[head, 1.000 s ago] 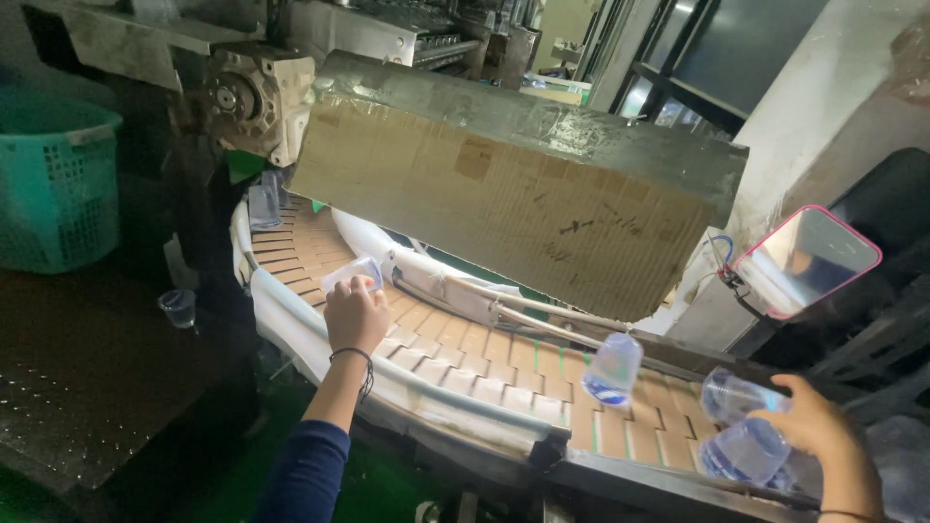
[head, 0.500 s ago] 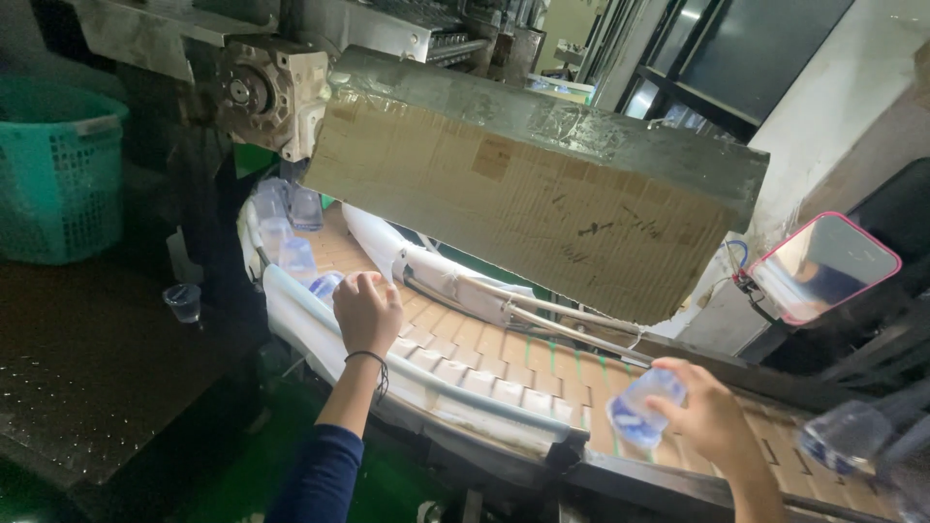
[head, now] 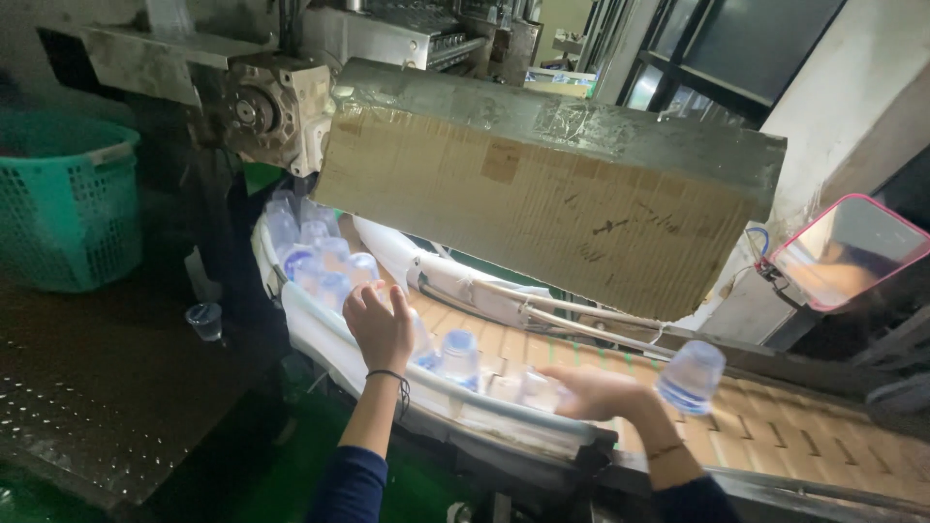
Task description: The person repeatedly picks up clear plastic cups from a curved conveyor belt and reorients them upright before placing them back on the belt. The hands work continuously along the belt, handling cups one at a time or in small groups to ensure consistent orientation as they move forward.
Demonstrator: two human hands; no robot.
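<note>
Both hands (head: 380,324) (head: 593,391) over crowded cups (head: 457,351) (conveyor (head: 775,426) edge close).

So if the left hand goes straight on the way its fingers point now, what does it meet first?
Probably the cluster of clear plastic cups on the conveyor belt, just beyond the left hand. Depth is hard to judge, and the cardboard cover hangs beside that line.

A single head-worn camera looks down and forward from close above the curved conveyor (head: 775,426), facing the cardboard-covered machine housing (head: 542,194); both forearms enter from the bottom edge.
</note>
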